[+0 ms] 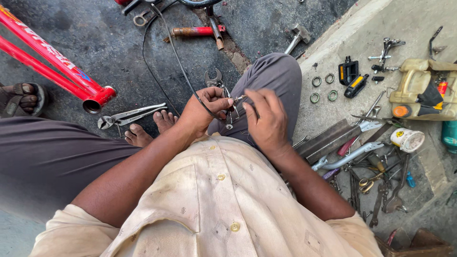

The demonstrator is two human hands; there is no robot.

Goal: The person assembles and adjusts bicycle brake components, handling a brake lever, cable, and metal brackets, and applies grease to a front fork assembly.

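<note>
Leftmost, a red bicycle frame (pixel 52 62) slants across the dark ground, its open tube end pointing toward a pair of metal pliers (pixel 128 115) lying flat just beside the person's bare toes. Next comes the left hand (pixel 204 108), fingers curled shut around a thin black cable (pixel 177 59) that loops away upward over the ground toward the top edge. Between the two hands sits a small metal fitting (pixel 239 99) at the cable's end, held above the raised grey-trousered knee. A spanner (pixel 214 78) lies on the ground just behind the left hand. The right hand (pixel 267 119) meets the left, its fingertips pinched closed on the fitting from the other side. Further right, four green rings (pixel 322 88) rest on the concrete step near a pair of black pedals (pixel 351 78). Beyond them lies a scatter of hand tools (pixel 376 185), a small round tin (pixel 407 140) on its side, and a pale plastic container (pixel 421 88) by the right edge.
</note>
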